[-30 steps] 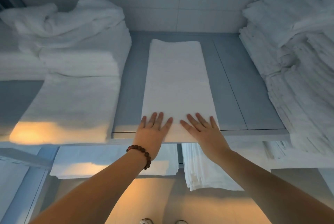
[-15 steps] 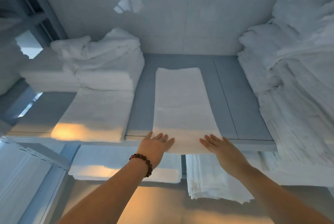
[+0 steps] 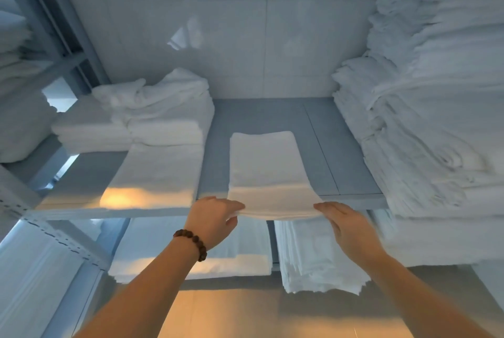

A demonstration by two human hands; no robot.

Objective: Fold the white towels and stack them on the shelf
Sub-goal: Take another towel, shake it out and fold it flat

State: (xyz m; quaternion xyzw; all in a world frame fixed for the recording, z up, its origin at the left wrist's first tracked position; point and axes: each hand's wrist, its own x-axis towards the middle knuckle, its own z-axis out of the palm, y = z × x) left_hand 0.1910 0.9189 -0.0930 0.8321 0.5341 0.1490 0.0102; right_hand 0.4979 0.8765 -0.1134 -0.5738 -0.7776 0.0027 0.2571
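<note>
On the shelf (image 3: pixel 261 116), a stack of folded towels (image 3: pixel 163 125) is seen at the back left, with 1 flat towel (image 3: pixel 161 174) laid before it at the front edge. The long white towel (image 3: pixel 267 168) lies mid-shelf, its near end overhanging the front edge. Its near-left corner is pinched by the curled fingers of the left hand (image 3: pixel 215 216), whose wrist bears a beaded bracelet (image 3: pixel 192 241). Its near-right corner is touched by the right hand (image 3: pixel 347 224), fingers stretched nearly straight. A tall pile of towels (image 3: pixel 422 133) is stacked along the right edge.
</note>
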